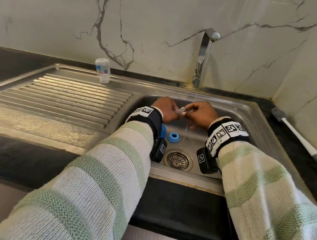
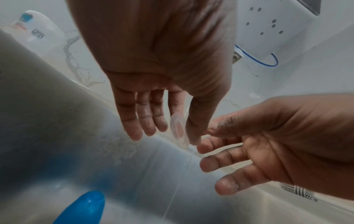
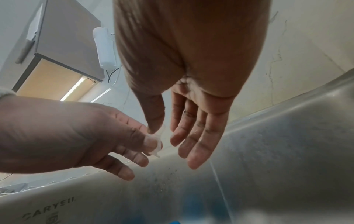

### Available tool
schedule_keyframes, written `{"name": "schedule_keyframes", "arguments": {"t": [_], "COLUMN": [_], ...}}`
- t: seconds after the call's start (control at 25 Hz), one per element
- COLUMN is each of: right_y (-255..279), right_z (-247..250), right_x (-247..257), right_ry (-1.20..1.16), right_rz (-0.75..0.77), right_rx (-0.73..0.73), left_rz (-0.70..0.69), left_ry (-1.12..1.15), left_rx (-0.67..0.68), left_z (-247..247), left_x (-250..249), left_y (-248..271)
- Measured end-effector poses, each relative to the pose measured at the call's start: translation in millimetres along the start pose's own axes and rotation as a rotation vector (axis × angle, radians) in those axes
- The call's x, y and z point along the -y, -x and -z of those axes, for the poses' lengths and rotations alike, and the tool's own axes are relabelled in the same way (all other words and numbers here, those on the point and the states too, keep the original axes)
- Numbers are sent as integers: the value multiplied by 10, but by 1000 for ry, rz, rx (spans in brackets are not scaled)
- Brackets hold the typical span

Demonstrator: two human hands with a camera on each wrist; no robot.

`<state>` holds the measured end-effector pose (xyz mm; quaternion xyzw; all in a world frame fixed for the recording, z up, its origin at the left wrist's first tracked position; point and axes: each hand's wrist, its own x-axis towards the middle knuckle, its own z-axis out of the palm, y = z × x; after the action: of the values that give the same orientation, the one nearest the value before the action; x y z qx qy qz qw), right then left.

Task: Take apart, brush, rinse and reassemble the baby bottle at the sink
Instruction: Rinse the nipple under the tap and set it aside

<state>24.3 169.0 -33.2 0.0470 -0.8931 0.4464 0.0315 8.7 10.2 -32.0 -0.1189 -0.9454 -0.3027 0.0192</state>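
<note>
Teat: clear soft teat (image 1: 181, 110) held over the sink (image 1: 236, 107) bowl, between both hands, just beside the falling water (image 1: 202, 71); cannot tell whether the stream touches it.
Left hand: left hand (image 1: 165, 108) pinches one side of the teat between thumb and forefinger, a narrow grip; other fingers loose and nearly straight in the wrist view.
Right hand: right hand (image 1: 201, 113) pinches the other side, thumb tip on the teat, grip also narrow; remaining fingers spread below it.
Bottle: bottle (image 1: 102, 72) stands mouth down at the back of the draining board (image 1: 65, 98), well apart from the hands.
Ring and cap: blue ring (image 1: 173, 137) lies on the sink floor near the drain (image 1: 177, 160); blue cap (image 1: 163, 131) just beside it, half hidden behind the left wrist.
Brush: brush (image 1: 280, 114) lies on the counter to the right of the sink, in neither hand.
Tap: tap (image 1: 204, 49) running, thin stream.
Handling: probably very light, floppy and wet, so slippery. Likely to fold under a hard squeeze and could slip away toward the drain. Best taken by the thicker base rim rather than the thin tip, with a light pinch from both sides.
Stage: judged mid-rinse, with all parts separate; reassembly not yet begun.
</note>
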Motion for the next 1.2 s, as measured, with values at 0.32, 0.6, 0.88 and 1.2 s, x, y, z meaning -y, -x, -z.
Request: {"name": "schedule_keyframes", "arguments": {"t": [0.32,0.6,0.88,1.2], "right_y": [-4,-35,-38,-41], "right_z": [38,33,55,16], "right_x": [43,-26,-55,-24], "right_ry": [-78,38,213,260], "right_rz": [-19,36,40,42], "right_rx": [18,-34,-52,-37], "left_rz": [-42,-25,43,36], "left_ry": [110,154,70,-89], "left_rx": [52,78,145,209], "left_z": [-33,-66,-55,-94], "left_x": [39,12,16,3], "left_y": [-20,-27,-64,-69]}}
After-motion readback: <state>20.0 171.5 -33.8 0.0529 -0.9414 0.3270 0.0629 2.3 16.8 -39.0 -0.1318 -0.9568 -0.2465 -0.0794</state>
